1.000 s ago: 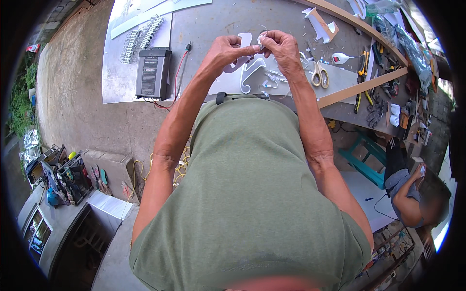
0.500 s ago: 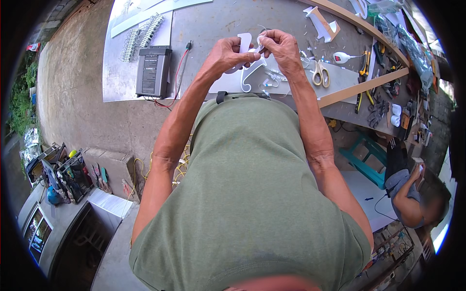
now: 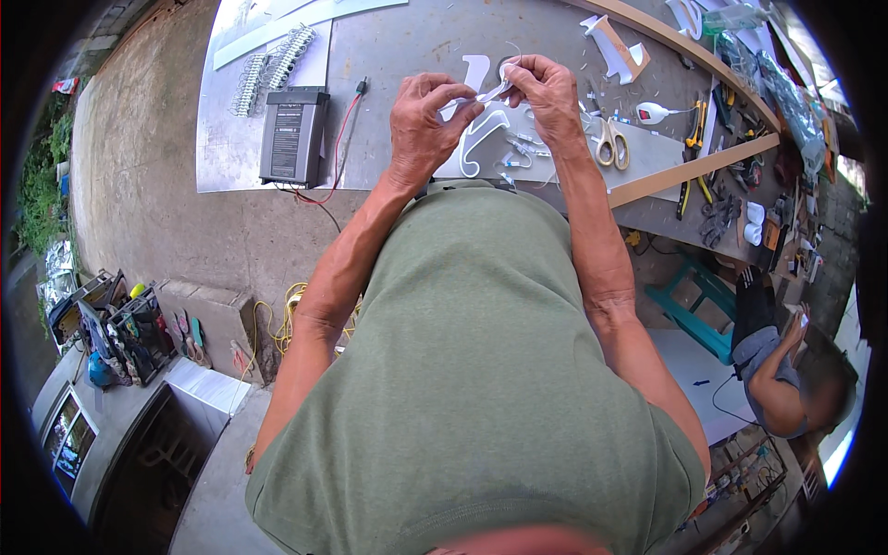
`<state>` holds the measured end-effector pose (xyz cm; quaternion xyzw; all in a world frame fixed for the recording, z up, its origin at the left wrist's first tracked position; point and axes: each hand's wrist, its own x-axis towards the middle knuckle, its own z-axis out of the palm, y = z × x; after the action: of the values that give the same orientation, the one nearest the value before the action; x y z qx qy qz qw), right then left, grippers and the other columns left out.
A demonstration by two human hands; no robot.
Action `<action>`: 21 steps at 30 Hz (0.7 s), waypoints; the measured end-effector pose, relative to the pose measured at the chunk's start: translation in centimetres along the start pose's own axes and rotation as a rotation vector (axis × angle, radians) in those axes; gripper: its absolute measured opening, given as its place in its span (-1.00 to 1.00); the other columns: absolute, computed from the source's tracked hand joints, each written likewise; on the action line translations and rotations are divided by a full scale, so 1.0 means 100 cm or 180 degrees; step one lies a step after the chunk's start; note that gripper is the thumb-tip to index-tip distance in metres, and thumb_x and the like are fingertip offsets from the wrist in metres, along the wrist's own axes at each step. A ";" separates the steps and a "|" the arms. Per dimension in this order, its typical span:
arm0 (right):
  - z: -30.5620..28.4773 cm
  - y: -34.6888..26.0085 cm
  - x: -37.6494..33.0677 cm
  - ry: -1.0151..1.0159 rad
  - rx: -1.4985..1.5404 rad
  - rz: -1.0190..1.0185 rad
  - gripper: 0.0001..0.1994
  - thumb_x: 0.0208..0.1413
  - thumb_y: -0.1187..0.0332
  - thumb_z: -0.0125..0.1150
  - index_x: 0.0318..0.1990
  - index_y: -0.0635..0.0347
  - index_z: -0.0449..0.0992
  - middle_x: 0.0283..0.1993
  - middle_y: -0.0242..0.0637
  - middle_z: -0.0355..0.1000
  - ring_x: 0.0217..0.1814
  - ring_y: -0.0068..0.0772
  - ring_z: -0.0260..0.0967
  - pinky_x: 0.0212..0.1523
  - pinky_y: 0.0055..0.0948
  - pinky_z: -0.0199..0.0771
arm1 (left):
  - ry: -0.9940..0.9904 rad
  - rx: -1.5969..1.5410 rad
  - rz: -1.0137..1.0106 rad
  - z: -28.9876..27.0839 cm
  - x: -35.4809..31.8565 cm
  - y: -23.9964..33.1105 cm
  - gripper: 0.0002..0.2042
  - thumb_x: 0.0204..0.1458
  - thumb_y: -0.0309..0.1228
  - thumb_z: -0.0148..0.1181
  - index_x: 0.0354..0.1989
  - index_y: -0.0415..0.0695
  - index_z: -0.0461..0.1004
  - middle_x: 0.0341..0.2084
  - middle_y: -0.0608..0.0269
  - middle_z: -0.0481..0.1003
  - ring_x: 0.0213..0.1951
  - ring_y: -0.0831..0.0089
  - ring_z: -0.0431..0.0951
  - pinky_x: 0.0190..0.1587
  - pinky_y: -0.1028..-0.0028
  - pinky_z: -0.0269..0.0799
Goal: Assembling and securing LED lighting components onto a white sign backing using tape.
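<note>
While both hands, left hand [image 3: 424, 116] and right hand [image 3: 546, 88], pinch a small white strip [image 3: 491, 91] above the white letter [image 3: 481, 129] at the workbench's [image 3: 416, 37] near edge, peeling looks underway; next needs careful placement.

We see a grey worktop [image 3: 398, 37], white curved letter [image 3: 481, 139], black box [image 3: 294, 136] upper left, yellow-handled scissors [image 3: 610, 143], olive-green shirt [image 3: 481, 388].

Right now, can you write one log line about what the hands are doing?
left hand: pinching small white strip | right hand: pinching same strip | below: white letter shape on workbench | nearby: scissors
</note>
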<state>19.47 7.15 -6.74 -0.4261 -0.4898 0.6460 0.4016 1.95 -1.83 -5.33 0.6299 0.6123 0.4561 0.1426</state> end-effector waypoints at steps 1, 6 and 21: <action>0.000 -0.001 0.000 -0.0001 0.0037 0.0010 -0.84 0.14 0.43 0.29 -0.23 0.39 0.58 -0.45 -0.26 0.54 -0.48 -0.54 0.51 -0.49 -0.63 0.45 | 0.0020 0.0003 -0.0008 0.000 -0.001 0.000 -0.77 -0.21 -0.40 0.52 -0.34 -0.05 0.65 -0.27 0.25 0.56 -0.19 0.31 0.51 -0.19 0.35 0.44; 0.001 -0.005 -0.003 -0.0020 0.0057 0.0000 -0.85 0.12 0.45 0.30 -0.23 0.40 0.58 -0.43 -0.26 0.54 -0.48 -0.52 0.51 -0.51 -0.63 0.45 | -0.0170 -0.0074 -0.0089 -0.001 -0.004 0.000 -0.81 -0.15 -0.43 0.48 -0.32 -0.07 0.65 -0.28 0.23 0.56 -0.19 0.28 0.54 -0.20 0.33 0.48; -0.004 -0.008 -0.002 -0.0151 0.0187 0.0078 -0.83 0.14 0.44 0.29 -0.22 0.41 0.58 -0.41 -0.25 0.54 -0.46 -0.51 0.51 -0.49 -0.60 0.46 | -0.0392 -0.0598 -0.0418 -0.011 -0.004 0.005 -0.86 -0.05 -0.50 0.42 -0.29 -0.13 0.65 -0.32 0.21 0.63 -0.31 0.42 0.62 -0.31 0.46 0.54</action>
<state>20.04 7.21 -6.00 -0.4047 -0.4747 0.6749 0.3943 1.48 -2.68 -4.54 0.5992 0.5969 0.4615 0.2678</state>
